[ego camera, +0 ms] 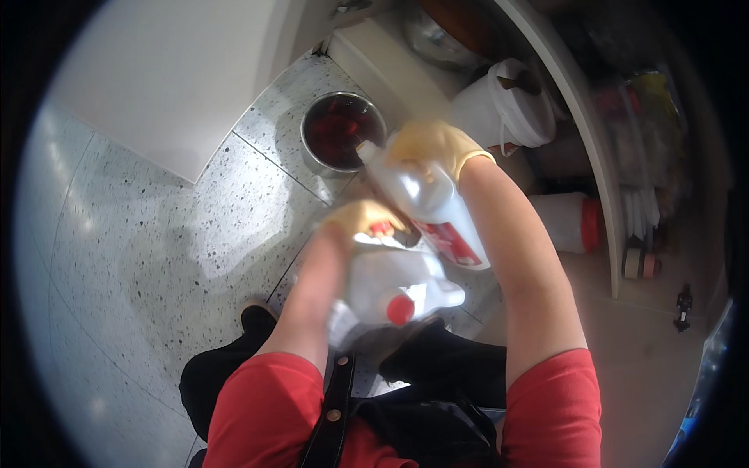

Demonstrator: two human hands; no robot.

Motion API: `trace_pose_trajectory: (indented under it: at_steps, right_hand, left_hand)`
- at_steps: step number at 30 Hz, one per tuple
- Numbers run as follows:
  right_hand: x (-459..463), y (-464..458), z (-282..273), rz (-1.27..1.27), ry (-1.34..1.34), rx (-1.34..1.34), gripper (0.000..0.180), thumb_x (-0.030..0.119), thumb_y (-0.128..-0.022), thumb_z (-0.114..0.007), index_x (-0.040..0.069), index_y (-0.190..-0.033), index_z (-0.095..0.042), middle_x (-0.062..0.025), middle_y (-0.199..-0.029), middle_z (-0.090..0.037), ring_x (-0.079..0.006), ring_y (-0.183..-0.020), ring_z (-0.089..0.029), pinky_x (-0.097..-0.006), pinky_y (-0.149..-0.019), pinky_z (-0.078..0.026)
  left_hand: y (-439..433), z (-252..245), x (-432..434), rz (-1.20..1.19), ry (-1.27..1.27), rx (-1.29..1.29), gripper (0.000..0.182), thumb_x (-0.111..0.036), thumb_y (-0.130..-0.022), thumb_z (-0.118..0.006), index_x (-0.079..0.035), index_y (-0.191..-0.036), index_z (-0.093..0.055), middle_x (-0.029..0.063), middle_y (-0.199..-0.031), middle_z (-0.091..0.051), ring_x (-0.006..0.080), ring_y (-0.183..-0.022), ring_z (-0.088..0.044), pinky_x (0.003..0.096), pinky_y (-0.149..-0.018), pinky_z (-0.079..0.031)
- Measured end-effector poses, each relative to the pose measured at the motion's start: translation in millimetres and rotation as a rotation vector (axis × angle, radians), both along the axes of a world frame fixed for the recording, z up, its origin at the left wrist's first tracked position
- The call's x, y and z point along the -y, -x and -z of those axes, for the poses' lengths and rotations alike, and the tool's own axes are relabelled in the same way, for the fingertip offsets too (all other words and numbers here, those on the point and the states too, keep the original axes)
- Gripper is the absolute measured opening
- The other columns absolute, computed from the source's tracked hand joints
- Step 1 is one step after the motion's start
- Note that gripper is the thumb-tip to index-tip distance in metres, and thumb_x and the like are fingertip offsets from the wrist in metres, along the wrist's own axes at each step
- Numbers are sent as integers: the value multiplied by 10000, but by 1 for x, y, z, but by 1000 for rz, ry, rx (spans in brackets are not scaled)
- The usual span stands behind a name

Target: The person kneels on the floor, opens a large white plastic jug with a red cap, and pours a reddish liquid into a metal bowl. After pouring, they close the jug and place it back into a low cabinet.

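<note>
My right hand, in a pale yellow glove, grips a translucent plastic jug with a red label. The jug is tilted, its mouth at the near right rim of a round metal pot on the floor. Dark red liquid is in the pot; no stream from the jug can be made out. My left hand, also gloved and blurred, is beside the tilted jug, with a small red thing at its fingers. Nearer to me is a second translucent jug with a red cap.
At right, an open cabinet holds a white lidded bucket, a metal bowl and a red-lidded jar. A pale panel edges the speckled tile floor at upper left. My dark shoe is below.
</note>
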State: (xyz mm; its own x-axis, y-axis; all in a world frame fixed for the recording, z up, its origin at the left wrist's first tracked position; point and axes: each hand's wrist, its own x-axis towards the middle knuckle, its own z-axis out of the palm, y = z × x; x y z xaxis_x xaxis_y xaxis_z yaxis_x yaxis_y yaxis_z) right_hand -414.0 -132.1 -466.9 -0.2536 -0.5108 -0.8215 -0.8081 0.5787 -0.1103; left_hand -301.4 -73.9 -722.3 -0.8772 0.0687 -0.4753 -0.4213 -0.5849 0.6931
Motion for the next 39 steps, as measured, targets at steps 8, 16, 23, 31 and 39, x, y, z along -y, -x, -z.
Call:
trace_pose_trajectory:
  at_steps: [8, 16, 23, 31, 39]
  right_hand:
    - [2, 5, 14, 109, 64, 62, 258, 273, -820, -716, 52, -703, -651, -65, -632, -606, -209, -566, -570, -362, -535, -473]
    - [-13, 16, 4, 2, 101, -12, 298, 333, -797, -726, 57, -691, -682, -73, -566, -620, -170, -549, -593, -335, -558, -455]
    - [-24, 27, 0, 178, 173, 30, 327, 383, -791, -697, 76, -680, -699, -66, -519, -615, -169, -492, -563, -308, -574, -426]
    - [-48, 55, -5, 307, 361, 139, 351, 367, -811, -743, 21, -777, -699, -57, -533, -593, -168, -439, -522, -319, -514, -429]
    - [-118, 81, -12, 393, 650, 341, 303, 310, -836, -771, 17, -882, -709, -40, -581, -573, -131, -493, -510, -297, -539, -445]
  left_hand:
    - [-20, 15, 14, -40, -15, -13, 262, -277, -956, -594, -119, -1114, -732, 79, -959, -700, 157, -717, -620, 213, -540, -453]
    - [-15, 22, 15, -1, -43, -197, 410, -148, -930, -608, 11, -1303, -545, 161, -1116, -670, 198, -814, -656, 247, -605, -520]
    - [-28, 63, 23, -119, -218, -28, 443, -35, -809, -683, -28, -1246, -610, 104, -1049, -703, 106, -726, -595, 210, -593, -467]
    - [-33, 4, 31, -87, -36, -35, 317, -93, -843, -697, -37, -1153, -673, 82, -941, -706, 112, -611, -586, 216, -490, -409]
    - [-40, -92, 72, 31, 146, -54, 286, -288, -980, -602, -13, -986, -684, 62, -726, -629, 74, -460, -496, 175, -382, -341]
